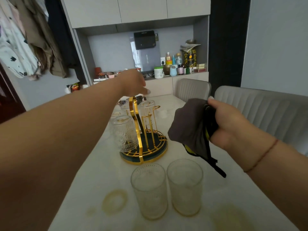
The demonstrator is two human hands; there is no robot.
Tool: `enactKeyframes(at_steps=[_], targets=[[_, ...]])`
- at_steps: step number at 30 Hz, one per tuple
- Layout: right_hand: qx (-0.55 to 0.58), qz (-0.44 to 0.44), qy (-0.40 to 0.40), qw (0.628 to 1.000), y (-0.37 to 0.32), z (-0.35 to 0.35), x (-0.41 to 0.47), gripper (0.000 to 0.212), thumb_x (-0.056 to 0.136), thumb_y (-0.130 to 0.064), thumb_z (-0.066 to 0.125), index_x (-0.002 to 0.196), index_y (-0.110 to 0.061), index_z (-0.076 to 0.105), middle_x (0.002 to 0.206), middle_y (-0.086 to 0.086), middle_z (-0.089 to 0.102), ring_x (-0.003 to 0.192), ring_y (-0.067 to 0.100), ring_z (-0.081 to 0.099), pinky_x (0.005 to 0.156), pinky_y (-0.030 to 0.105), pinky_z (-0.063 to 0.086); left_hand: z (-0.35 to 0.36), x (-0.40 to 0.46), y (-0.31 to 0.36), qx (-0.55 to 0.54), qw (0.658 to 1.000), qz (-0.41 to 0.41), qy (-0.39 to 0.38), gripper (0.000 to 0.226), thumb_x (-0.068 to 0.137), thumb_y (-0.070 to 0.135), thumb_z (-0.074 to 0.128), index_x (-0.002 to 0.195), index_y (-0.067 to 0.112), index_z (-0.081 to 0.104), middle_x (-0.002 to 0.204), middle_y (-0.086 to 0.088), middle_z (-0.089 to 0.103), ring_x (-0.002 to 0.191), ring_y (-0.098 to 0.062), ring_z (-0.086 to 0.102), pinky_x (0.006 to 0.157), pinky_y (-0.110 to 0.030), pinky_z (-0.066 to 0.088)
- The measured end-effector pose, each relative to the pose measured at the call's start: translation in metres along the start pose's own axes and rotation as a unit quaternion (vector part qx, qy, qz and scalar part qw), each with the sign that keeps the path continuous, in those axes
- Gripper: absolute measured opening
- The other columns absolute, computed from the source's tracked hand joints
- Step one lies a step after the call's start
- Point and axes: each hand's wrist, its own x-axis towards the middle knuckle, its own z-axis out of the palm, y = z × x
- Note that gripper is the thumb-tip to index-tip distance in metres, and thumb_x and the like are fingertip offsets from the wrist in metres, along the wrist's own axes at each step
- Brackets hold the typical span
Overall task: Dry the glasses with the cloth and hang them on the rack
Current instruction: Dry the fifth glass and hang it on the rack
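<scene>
A gold wire rack (146, 145) with a dark round base stands mid-table. Ribbed clear glasses hang upside down on its pegs: one at the near left (125, 133), one at the back right (147, 108), and more behind, partly hidden. Two upright glasses stand on the table nearer me, a left one (150, 190) and a right one (185, 186). My left hand (135, 82) hovers above the rack's top, fingers apart, holding nothing. My right hand (228, 124), to the right of the rack, grips a bunched grey cloth (188, 125) with yellow and black trim.
The white table (100, 172) bears a yellowish ring stain (114, 202) near the glasses. Two grey padded chairs (260, 105) stand at the far right side. A counter (183, 75) with jars and bottles is behind. Clothes (25, 40) hang at the upper left.
</scene>
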Motion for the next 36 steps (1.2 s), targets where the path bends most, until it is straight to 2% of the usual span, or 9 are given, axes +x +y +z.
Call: enactKeyframes(at_steps=[4, 9, 14, 17, 19, 23, 28, 32, 36], targets=[[0.021, 0.000, -0.009, 1.000, -0.004, -0.001, -0.026, 0.031, 0.099, -0.038, 0.045, 0.095, -0.012, 0.062, 0.095, 0.008, 0.068, 0.085, 0.024, 0.065, 0.061, 0.036, 0.048, 0.000, -0.048, 0.006, -0.111, 0.992, -0.008, 0.059, 0.032, 0.090, 0.034, 0.068, 0.112, 0.011, 0.069, 0.112, -0.005, 0.069, 0.098, -0.018, 0.062, 0.087, -0.033, 0.050], [0.072, 0.010, -0.034, 0.997, -0.006, -0.005, -0.065, 0.034, 0.099, -0.036, 0.044, 0.085, -0.010, 0.061, 0.089, 0.011, 0.067, 0.081, 0.027, 0.064, 0.064, 0.039, 0.049, 0.009, -0.113, 0.014, -0.176, 0.984, -0.033, -0.004, 0.033, 0.089, 0.042, 0.066, 0.109, 0.015, 0.068, 0.111, -0.001, 0.069, 0.101, -0.017, 0.063, 0.091, -0.036, 0.052], [0.101, 0.009, -0.055, 0.993, -0.005, -0.012, -0.096, 0.036, 0.099, -0.037, 0.042, 0.106, -0.009, 0.063, 0.105, 0.015, 0.068, 0.095, 0.031, 0.065, 0.076, 0.044, 0.052, 0.022, -0.175, 0.022, -0.211, 0.967, -0.112, -0.085, 0.075, 0.080, 0.065, 0.058, 0.139, 0.019, 0.048, 0.139, -0.005, 0.055, 0.117, -0.021, 0.055, 0.097, -0.035, 0.044], [0.114, 0.005, -0.056, 0.992, -0.002, -0.018, -0.109, 0.036, 0.100, -0.037, 0.041, 0.093, -0.010, 0.063, 0.101, 0.014, 0.068, 0.092, 0.030, 0.065, 0.072, 0.042, 0.052, 0.043, -0.207, 0.023, -0.315, 0.927, -0.154, -0.130, 0.112, 0.056, 0.071, 0.064, 0.149, 0.019, 0.030, 0.143, -0.008, 0.052, 0.118, -0.021, 0.054, 0.098, -0.036, 0.043], [0.133, 0.005, -0.059, 0.989, 0.002, -0.023, -0.119, 0.035, 0.099, -0.038, 0.041, 0.091, -0.010, 0.061, 0.104, 0.013, 0.067, 0.094, 0.030, 0.065, 0.075, 0.043, 0.052, 0.062, -0.229, 0.027, -0.349, 0.910, -0.169, -0.148, 0.119, 0.053, 0.063, 0.074, 0.151, 0.017, 0.024, 0.146, -0.011, 0.048, 0.122, -0.025, 0.054, 0.098, -0.037, 0.045], [0.178, 0.006, -0.051, 0.983, 0.016, -0.033, -0.136, 0.033, 0.098, -0.037, 0.043, 0.096, -0.010, 0.061, 0.115, 0.014, 0.066, 0.105, 0.032, 0.063, 0.089, 0.047, 0.049, 0.109, -0.249, 0.033, -0.381, 0.897, -0.203, -0.094, 0.106, 0.058, 0.040, 0.092, 0.142, 0.016, 0.034, 0.138, -0.004, 0.055, 0.123, -0.023, 0.055, 0.101, -0.040, 0.049], [0.214, -0.022, -0.055, 0.975, 0.037, -0.046, -0.154, 0.034, 0.096, -0.037, 0.047, 0.103, -0.010, 0.065, 0.112, 0.014, 0.071, 0.101, 0.029, 0.069, 0.081, 0.045, 0.053, 0.133, -0.247, 0.045, -0.390, 0.893, -0.222, 0.001, 0.075, 0.058, 0.035, 0.093, 0.115, 0.020, 0.047, 0.108, 0.010, 0.061, 0.103, -0.012, 0.059, 0.088, -0.030, 0.051], [0.227, -0.061, -0.044, 0.971, 0.055, -0.049, -0.167, 0.034, 0.090, -0.034, 0.053, 0.108, -0.009, 0.067, 0.111, 0.011, 0.072, 0.099, 0.025, 0.071, 0.089, 0.041, 0.053, 0.141, -0.243, 0.045, -0.412, 0.876, -0.248, 0.032, 0.073, 0.057, 0.033, 0.093, 0.115, 0.020, 0.050, 0.111, 0.005, 0.066, 0.099, -0.013, 0.063, 0.085, -0.034, 0.055], [0.229, -0.077, -0.058, 0.969, 0.072, -0.046, -0.172, 0.035, 0.097, -0.033, 0.045, 0.097, -0.007, 0.068, 0.086, 0.008, 0.077, 0.071, 0.020, 0.075, 0.055, 0.030, 0.058, 0.142, -0.247, 0.046, -0.428, 0.859, -0.271, 0.073, 0.070, 0.057, 0.033, 0.093, 0.112, 0.021, 0.050, 0.105, 0.006, 0.063, 0.095, -0.016, 0.063, 0.081, -0.032, 0.054]])
